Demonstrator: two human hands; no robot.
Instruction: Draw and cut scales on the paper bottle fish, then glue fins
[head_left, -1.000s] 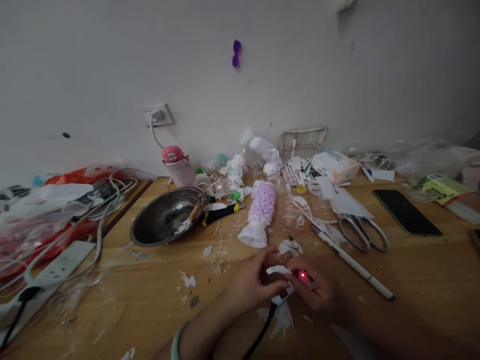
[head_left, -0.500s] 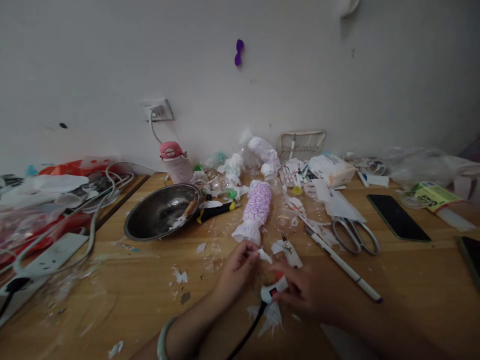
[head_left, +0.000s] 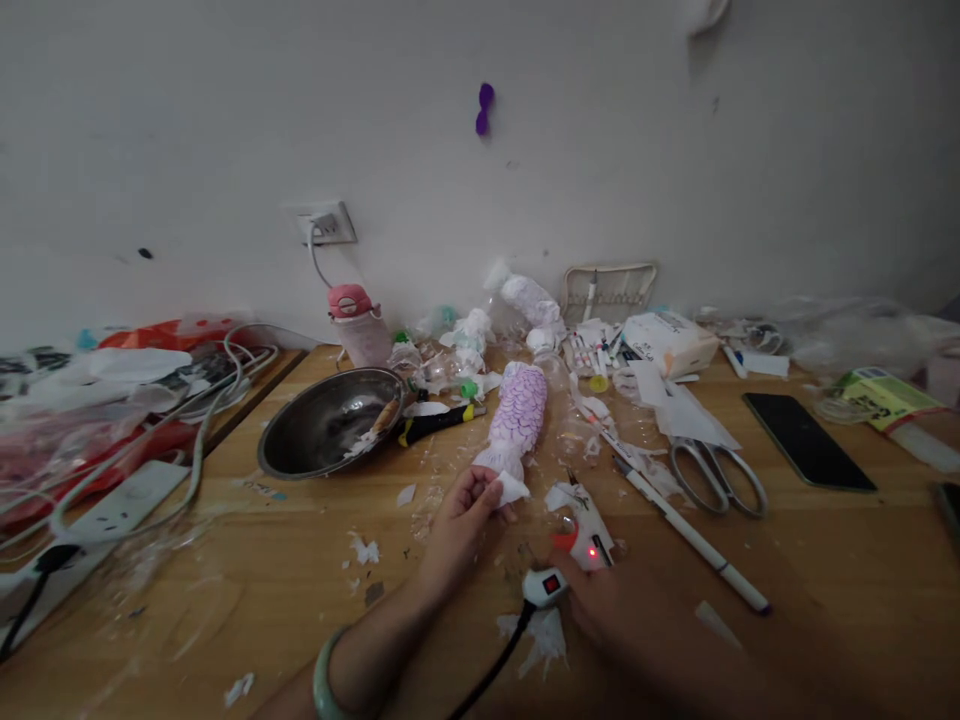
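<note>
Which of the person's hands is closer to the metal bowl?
Left. The left hand, holding white paper, lies right of the metal bowl, toward the camera; the right hand is farther right, on the glue gun.

no text or label can be read.

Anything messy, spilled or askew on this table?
Yes. White paper scraps and clear plastic shreds litter the wooden table, and the metal bowl looks tipped, with scraps inside. The left hand pinches a white paper piece; the right hand holds a glue gun whose red light is lit.
</note>
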